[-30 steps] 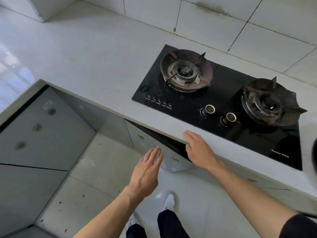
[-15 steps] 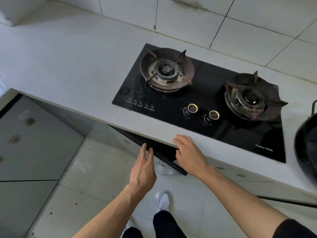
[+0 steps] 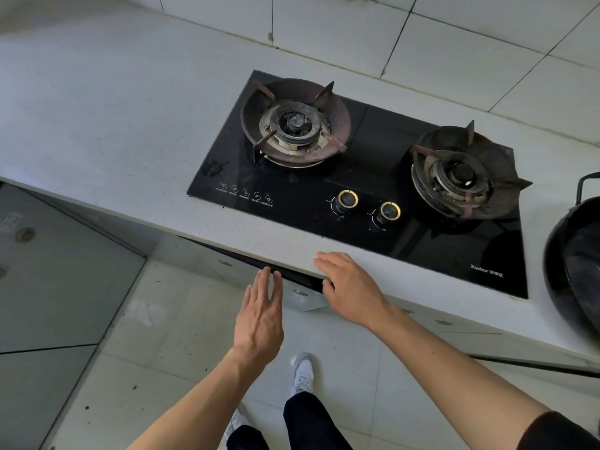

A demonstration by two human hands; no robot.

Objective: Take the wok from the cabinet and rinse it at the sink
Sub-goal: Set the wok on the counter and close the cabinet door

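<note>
A black wok (image 3: 576, 271) sits on the white countertop (image 3: 113, 134) at the far right, partly cut off by the frame edge. Below the counter's front edge a grey cabinet door (image 3: 302, 295) stands slightly ajar, showing a dark gap. My left hand (image 3: 261, 316) reaches toward that door with straight fingers, its fingertips at the door's top edge. My right hand (image 3: 352, 289) rests flat on the counter's front edge above the door, thumb tucked under the lip. Neither hand holds anything. No sink is in view.
A black glass two-burner gas hob (image 3: 373, 177) with two knobs is set into the counter. Grey cabinet fronts (image 3: 48, 280) line the left side. My feet stand on the light tiled floor (image 3: 168, 336) below. White wall tiles run behind the counter.
The view has shifted right, bringing more of the wok into sight. My left hand has moved forward to the cabinet door's top edge. My right hand stays on the counter edge.
</note>
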